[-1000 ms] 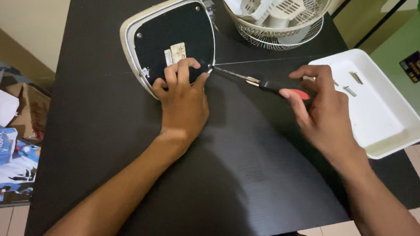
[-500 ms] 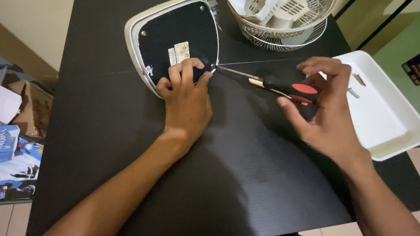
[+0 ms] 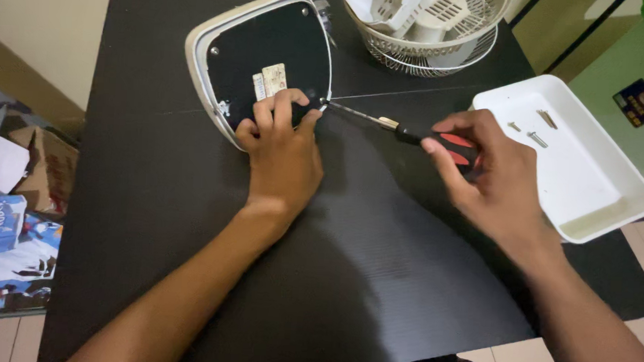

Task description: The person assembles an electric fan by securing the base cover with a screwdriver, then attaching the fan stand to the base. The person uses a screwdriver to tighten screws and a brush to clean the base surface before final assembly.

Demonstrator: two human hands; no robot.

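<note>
A rounded device with a white rim and a black back panel (image 3: pixel 270 53) lies on the black table (image 3: pixel 152 194). My left hand (image 3: pixel 283 153) rests flat on its near edge, fingers pressing the panel. My right hand (image 3: pixel 484 175) grips the red-and-black handle of a screwdriver (image 3: pixel 412 134). The screwdriver's tip sits at the panel's right corner, beside my left fingertips.
A white tray (image 3: pixel 594 180) with a few loose screws (image 3: pixel 537 137) sits at the right. A white wire fan guard (image 3: pixel 432 40) holding white plastic parts stands at the back. Boxes and papers (image 3: pixel 4 223) lie on the floor at the left.
My right hand has shifted its grip on the screwdriver handle, fingers turning around it. The left hand stays on the panel.
</note>
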